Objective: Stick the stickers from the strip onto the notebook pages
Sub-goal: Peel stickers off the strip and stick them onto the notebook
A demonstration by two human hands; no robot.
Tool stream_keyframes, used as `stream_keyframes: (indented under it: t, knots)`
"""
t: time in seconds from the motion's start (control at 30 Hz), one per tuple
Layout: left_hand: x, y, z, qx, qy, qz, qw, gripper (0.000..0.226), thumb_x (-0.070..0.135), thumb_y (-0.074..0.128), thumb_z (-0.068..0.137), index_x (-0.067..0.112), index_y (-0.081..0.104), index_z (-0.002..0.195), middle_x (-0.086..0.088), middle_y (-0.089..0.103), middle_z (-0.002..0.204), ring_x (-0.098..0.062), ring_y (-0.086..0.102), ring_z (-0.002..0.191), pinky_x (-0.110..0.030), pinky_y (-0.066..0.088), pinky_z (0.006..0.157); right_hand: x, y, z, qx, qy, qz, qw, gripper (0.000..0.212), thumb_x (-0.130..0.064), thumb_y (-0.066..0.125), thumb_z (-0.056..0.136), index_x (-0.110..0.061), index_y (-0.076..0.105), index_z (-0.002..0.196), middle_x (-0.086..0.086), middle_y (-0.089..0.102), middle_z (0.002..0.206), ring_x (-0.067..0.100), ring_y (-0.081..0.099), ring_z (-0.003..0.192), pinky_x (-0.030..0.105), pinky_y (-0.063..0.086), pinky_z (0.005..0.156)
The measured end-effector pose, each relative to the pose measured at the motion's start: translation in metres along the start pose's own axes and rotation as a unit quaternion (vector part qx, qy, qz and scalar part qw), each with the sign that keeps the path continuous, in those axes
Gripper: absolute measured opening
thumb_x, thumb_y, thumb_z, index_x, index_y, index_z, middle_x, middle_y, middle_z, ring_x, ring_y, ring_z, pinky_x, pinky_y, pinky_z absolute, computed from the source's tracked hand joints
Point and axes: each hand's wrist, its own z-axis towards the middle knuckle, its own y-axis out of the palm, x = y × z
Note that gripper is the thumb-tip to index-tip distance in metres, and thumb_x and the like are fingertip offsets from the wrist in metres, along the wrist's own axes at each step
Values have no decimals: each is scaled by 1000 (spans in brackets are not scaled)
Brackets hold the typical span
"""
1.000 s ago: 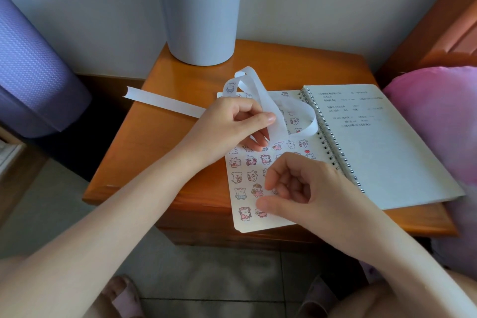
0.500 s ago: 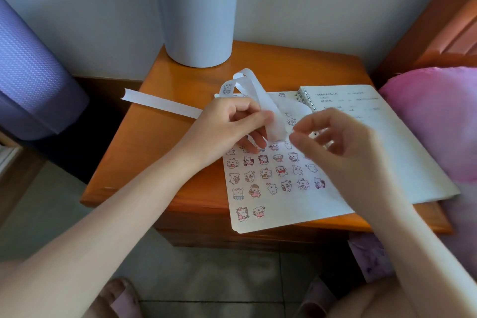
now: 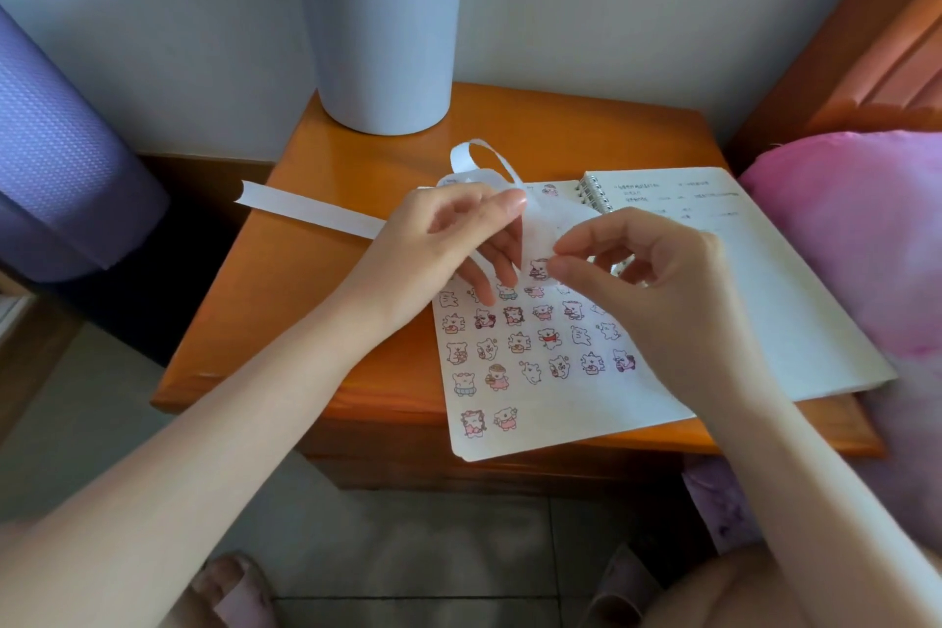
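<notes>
An open spiral notebook (image 3: pixel 764 301) lies on the small wooden table (image 3: pixel 306 301). Its left page (image 3: pixel 560 423) carries several rows of little cartoon bear stickers. A long white sticker strip (image 3: pixel 306 209) trails off to the left and curls into a loop above the page. My left hand (image 3: pixel 443 245) holds the strip up over the page, thumb on top. My right hand (image 3: pixel 642 281) pinches at a bear sticker (image 3: pixel 538 268) on the strip's hanging end with thumb and forefinger, right beside my left fingers.
A grey plastic bin (image 3: pixel 380 26) stands at the table's back edge against the wall. A purple rolled mat (image 3: pixel 56 158) leans at the left, a pink cushion (image 3: pixel 856 245) lies at the right. The notebook page overhangs the table's front edge.
My right hand lifted off the lower part of the sticker page and came up to the strip's end, where its fingertips now pinch a sticker. My left hand kept holding the strip.
</notes>
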Motion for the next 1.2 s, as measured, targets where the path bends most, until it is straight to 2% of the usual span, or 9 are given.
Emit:
stream_keyframes:
  t: [0.23, 0.43, 0.6, 0.8, 1.03, 1.2]
  knots:
    - [6, 2, -3, -27, 2, 53, 998, 9, 14, 59, 90, 10, 67, 85, 2, 68, 71, -1, 64, 54, -13, 50, 54, 0, -3, 1, 18, -5, 0, 1000, 8, -18, 73, 79, -21, 71, 86, -14, 67, 75, 3, 57, 64, 9, 43, 56]
    - [3, 2, -2, -21, -1, 39, 999, 8, 14, 62, 87, 9, 68, 88, 7, 69, 67, -8, 69, 64, -15, 54, 58, 0, 0, -1, 24, -16, -22, 999, 8, -17, 72, 80, -20, 71, 87, -16, 66, 77, -1, 56, 66, 9, 43, 57]
    - [4, 3, -2, -22, 0, 37, 999, 8, 14, 63, 87, 9, 68, 89, 6, 70, 70, -8, 70, 66, -15, 54, 60, 1, 1, -1, 26, -22, -31, 999, 9, -20, 72, 80, -19, 70, 88, -13, 67, 80, 2, 58, 70, 10, 44, 58]
    - [6, 4, -3, -26, -14, 28, 999, 6, 14, 63, 87, 15, 68, 83, 7, 71, 68, -8, 70, 65, -14, 53, 60, 2, 1, -1, 25, -30, -43, 998, 6, -18, 71, 81, -20, 69, 86, -15, 66, 80, 3, 57, 72, 9, 43, 58]
    - [5, 3, -3, -20, -26, 19, 999, 6, 11, 64, 87, 10, 68, 84, 0, 72, 70, -13, 71, 66, -17, 55, 61, 2, 3, -2, 27, -42, -75, 996, 7, -18, 71, 81, -22, 67, 85, -15, 64, 83, 5, 56, 76, 5, 41, 62]
    - [4, 4, -3, -14, -32, 20, 999, 6, 11, 64, 86, 9, 69, 83, 0, 72, 70, -12, 71, 64, -15, 54, 59, 2, 7, -3, 47, -54, -123, 990, 7, -23, 71, 80, -25, 66, 85, -15, 60, 84, 5, 55, 74, 9, 40, 60]
